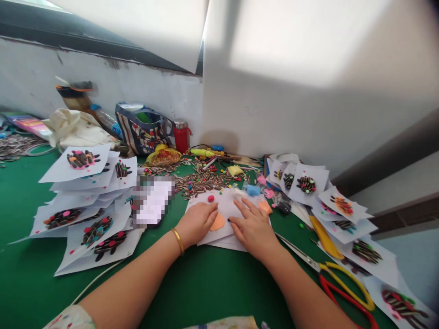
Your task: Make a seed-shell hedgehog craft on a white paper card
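White paper sheets (pixel 236 243) lie in front of me, with a flat peach-orange clay piece (pixel 217 222) stuck on top. My left hand (pixel 196 222) rests at the left side of that piece, fingers stretched forward and close together. A small red clay ball (pixel 211 198) sits just beyond its fingertips. My right hand (pixel 254 227) lies over the right part of the paper with its fingers spread. By one of its fingertips is a tiny black ball (pixel 229 220), close to the peach piece; whether the finger presses on it I cannot tell.
Stacks of paper with seed-decorated figures stand left (pixel 82 192) and right (pixel 343 214). Large scissors (pixel 320 266) lie beside my right forearm. Loose striped seeds (pixel 199 180), a blue clay lump (pixel 253 190) and a red flask (pixel 181 136) are farther back. A phone (pixel 154 201) lies at left.
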A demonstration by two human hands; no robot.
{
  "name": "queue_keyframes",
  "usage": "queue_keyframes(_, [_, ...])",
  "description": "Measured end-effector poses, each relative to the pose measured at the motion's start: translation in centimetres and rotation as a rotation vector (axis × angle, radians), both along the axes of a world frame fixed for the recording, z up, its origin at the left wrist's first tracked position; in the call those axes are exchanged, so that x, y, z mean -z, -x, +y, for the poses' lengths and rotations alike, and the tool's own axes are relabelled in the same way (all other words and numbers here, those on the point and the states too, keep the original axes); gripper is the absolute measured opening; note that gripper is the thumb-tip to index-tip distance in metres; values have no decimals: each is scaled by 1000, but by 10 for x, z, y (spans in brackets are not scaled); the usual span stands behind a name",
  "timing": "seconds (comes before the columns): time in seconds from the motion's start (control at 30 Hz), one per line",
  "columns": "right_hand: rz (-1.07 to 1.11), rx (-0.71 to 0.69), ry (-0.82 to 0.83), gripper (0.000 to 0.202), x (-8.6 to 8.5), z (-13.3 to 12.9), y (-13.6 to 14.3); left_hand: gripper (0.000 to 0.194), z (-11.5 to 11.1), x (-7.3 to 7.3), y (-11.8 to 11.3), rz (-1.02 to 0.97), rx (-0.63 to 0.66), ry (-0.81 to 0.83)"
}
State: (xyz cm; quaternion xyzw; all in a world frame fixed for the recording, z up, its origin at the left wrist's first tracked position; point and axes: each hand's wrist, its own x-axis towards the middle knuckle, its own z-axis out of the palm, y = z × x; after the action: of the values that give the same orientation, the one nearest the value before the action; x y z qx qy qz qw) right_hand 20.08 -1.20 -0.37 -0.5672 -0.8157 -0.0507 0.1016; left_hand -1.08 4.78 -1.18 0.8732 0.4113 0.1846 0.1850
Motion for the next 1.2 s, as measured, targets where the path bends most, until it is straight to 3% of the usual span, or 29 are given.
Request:
queue_keyframes(0.3, [-11, 46, 21, 45, 12, 9, 1, 43, 0, -2, -1, 9, 0, 4])
queue_keyframes(0.67, [9, -29, -7, 28, 1, -3, 2, 42, -1, -3, -1, 11, -2, 1])
queue_keyframes(0.83, [-9, 19, 42, 42, 10, 5, 5, 42, 0, -2, -1, 16, -2, 1])
queue_keyframes(1.07, [24, -3, 0, 25, 5, 4, 3, 42, -1, -2, -2, 27, -4, 6])
queue_keyframes(1.2, [7, 15, 14, 38, 9, 7, 3, 42, -1, -2, -2, 34, -5, 2])
